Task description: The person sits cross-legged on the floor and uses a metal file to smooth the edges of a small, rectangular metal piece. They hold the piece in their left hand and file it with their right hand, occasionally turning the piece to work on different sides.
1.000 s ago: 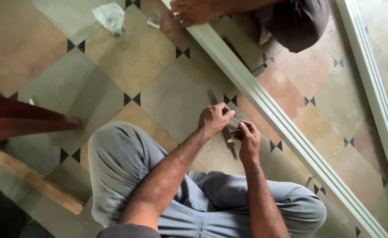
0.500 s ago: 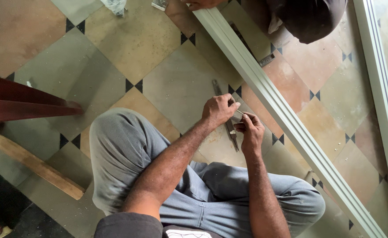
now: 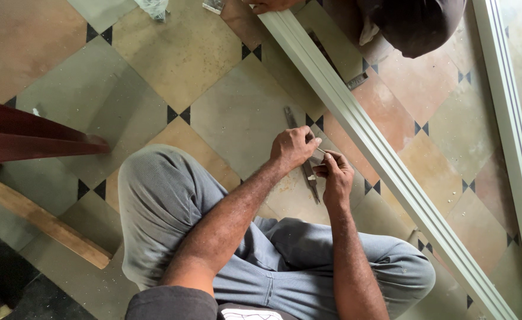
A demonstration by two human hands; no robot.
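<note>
I sit on a tiled floor with my knees bent, both hands together in front of me. My left hand (image 3: 293, 148) is closed, its fingertips pinching a small thin pale piece (image 3: 320, 152). My right hand (image 3: 334, 175) meets it from the right and pinches the same piece; what the piece is, I cannot tell. Under my hands a dark, narrow metal tool (image 3: 291, 120) lies flat on the floor, its middle hidden by my fingers.
A long pale aluminium channel (image 3: 391, 169) runs diagonally just right of my hands, a second rail (image 3: 510, 118) at the far right. Another person (image 3: 415, 24) crouches at the top. A red beam (image 3: 29, 136) and a wooden strip (image 3: 47, 222) lie on the left.
My hands stay together on the small piece, with only slight finger movement. The view has shifted a little, so the other person sits higher in the picture.
</note>
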